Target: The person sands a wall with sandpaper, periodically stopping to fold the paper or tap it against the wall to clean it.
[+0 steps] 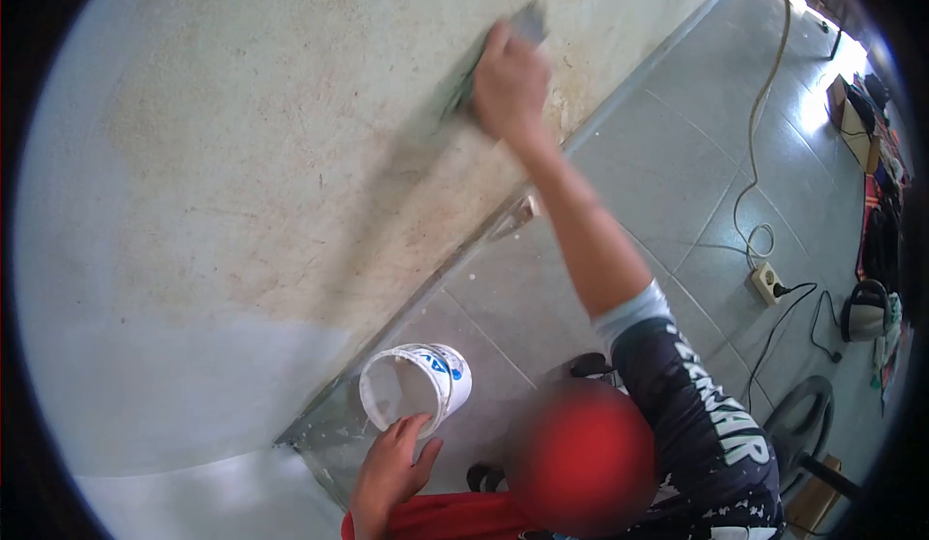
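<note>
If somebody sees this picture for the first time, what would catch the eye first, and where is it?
Probably the round red shape at the bottom, right of centre, too blurred to name. Next, the right hand near the top, holding a blurred grey tool at the stained wall. Lower down, left of centre, the left hand is at the rim of a white bucket.

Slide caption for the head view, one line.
Right hand holds a flat tool at the patchy wall; left hand at the rim of a white bucket.
</note>
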Available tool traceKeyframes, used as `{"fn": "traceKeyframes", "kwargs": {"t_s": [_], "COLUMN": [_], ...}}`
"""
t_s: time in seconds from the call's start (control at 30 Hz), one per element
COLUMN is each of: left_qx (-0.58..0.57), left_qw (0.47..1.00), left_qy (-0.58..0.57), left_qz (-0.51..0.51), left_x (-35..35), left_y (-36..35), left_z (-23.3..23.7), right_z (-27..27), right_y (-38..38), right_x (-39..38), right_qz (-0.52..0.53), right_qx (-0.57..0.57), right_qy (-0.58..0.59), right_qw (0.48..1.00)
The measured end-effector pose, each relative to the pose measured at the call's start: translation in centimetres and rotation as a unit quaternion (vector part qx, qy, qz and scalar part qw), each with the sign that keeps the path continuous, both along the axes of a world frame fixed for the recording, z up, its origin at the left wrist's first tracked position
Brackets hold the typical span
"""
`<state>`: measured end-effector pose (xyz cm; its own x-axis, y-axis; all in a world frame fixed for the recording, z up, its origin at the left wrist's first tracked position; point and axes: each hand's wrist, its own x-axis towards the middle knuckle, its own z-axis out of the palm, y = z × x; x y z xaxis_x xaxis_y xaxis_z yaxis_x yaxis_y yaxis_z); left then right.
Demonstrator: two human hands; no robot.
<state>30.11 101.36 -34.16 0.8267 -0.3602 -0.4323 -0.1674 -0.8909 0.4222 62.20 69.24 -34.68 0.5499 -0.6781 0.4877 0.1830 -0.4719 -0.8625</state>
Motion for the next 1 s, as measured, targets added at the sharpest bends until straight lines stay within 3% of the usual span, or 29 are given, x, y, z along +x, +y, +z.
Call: {"fn": "traceKeyframes", "kwargs": {"t_s": [0.03,0.07,0.17,0.23,0.33,0.4,0.43,0.53,0.6,0.63,0.73,0.8,0.83,0.93,1.0], "left_qx": [-0.005,-0.005,-0.020,0.003,0.000,-0.005,-0.010,-0.022,-0.011,0.004,0.003,0.008,0.011,0.000,0.010], "left_qw": [1.000,1.000,0.999,1.000,1.000,1.000,1.000,1.000,1.000,1.000,1.000,1.000,1.000,1.000,1.000], "left_qy": [0.007,0.011,0.004,0.007,-0.002,0.003,0.008,0.000,-0.002,-0.002,-0.001,0.005,0.011,-0.004,-0.013], "left_qz": [0.022,0.026,0.030,0.010,-0.022,-0.012,-0.006,0.008,0.006,0.002,-0.001,0.005,0.010,0.023,0.014], "left_x": [-0.2,-0.4,0.5,1.2,1.0,0.5,0.3,0.2,0.4,0.5,0.2,-0.4,-0.5,-0.4,0.3], "left_y": [0.3,0.6,-0.1,-1.1,-1.9,-1.5,-1.2,-0.6,-1.1,-1.2,-1.4,-0.8,-0.5,0.1,-0.5], "left_z": [0.2,0.2,-0.3,-0.1,0.2,0.5,0.6,0.6,0.4,0.4,0.5,0.7,0.8,0.6,0.3], "right_z": [2.6,2.0,-4.2,-8.4,-5.9,-0.5,1.6,-0.3,-4.6,-6.8,-5.2,-0.5,2.6,2.4,-4.5], "right_y": [-2.1,-1.2,5.5,10.5,8.0,3.9,2.4,3.9,7.4,9.1,7.2,1.8,-1.1,0.0,6.1], "right_x": [0.1,0.0,-0.9,-5.4,-4.2,-1.6,-1.0,-1.1,-3.3,-4.6,-4.1,-0.1,0.5,-0.1,-2.3], "right_qz": [0.012,0.017,-0.031,0.118,0.096,0.031,0.001,-0.010,0.052,0.113,0.083,-0.012,0.028,-0.013,0.037], "right_qx": [0.025,0.024,-0.072,-0.130,-0.129,-0.056,-0.078,-0.050,-0.106,-0.088,-0.129,-0.093,0.001,-0.044,-0.103], "right_qy": [0.020,0.024,-0.046,-0.016,0.033,-0.037,-0.063,-0.055,-0.077,-0.025,0.046,-0.008,0.033,0.041,0.021], "right_qw": [0.999,0.999,0.996,0.984,0.987,0.997,0.995,0.997,0.990,0.989,0.987,0.996,0.999,0.998,0.994]}}
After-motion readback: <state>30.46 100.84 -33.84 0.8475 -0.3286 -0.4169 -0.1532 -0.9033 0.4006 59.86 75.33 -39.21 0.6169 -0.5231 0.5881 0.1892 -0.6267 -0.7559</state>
